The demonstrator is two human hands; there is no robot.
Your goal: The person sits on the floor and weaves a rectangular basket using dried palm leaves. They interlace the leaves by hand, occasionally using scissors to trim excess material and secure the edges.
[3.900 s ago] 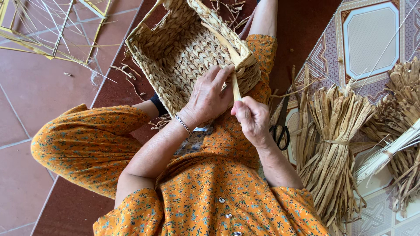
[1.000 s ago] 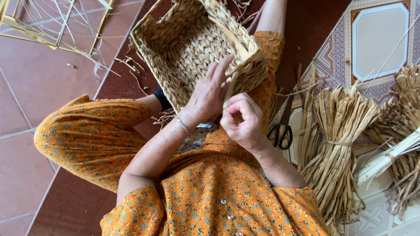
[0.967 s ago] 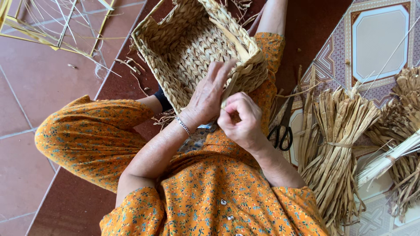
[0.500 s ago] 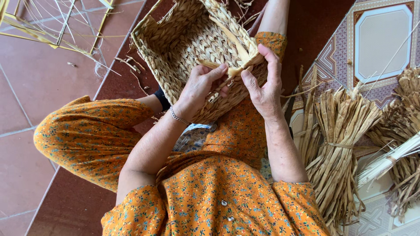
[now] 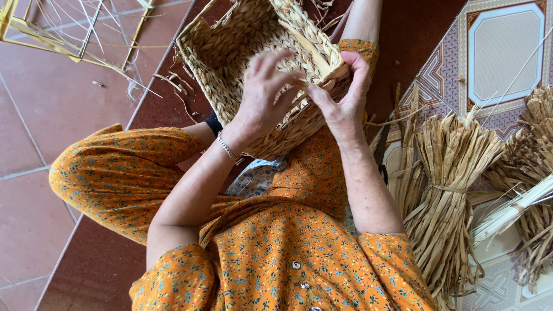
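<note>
A rectangular woven straw basket (image 5: 230, 52) rests tilted against my lap, its opening facing up. My left hand (image 5: 262, 98) lies on the near wall just under the rim, fingers spread, thumb and forefinger pinching a flat straw strand (image 5: 311, 49) that runs along the rim. My right hand (image 5: 344, 101) grips the basket's near right corner, fingers over the rim and thumb meeting the left thumb. A thin bracelet (image 5: 226, 147) circles my left wrist. I wear orange flowered clothing (image 5: 288, 253).
A tied bundle of dried straw (image 5: 443, 190) lies on the floor at my right, more bundles (image 5: 536, 167) beyond it. Dark scissors (image 5: 382, 154) peek out beside my right forearm. A yellow wire frame (image 5: 69, 40) sits at top left on red tiles.
Both hands have risen from in front of my chest to the basket's rim. The right hand went from a closed fist to a grip on the rim corner.
</note>
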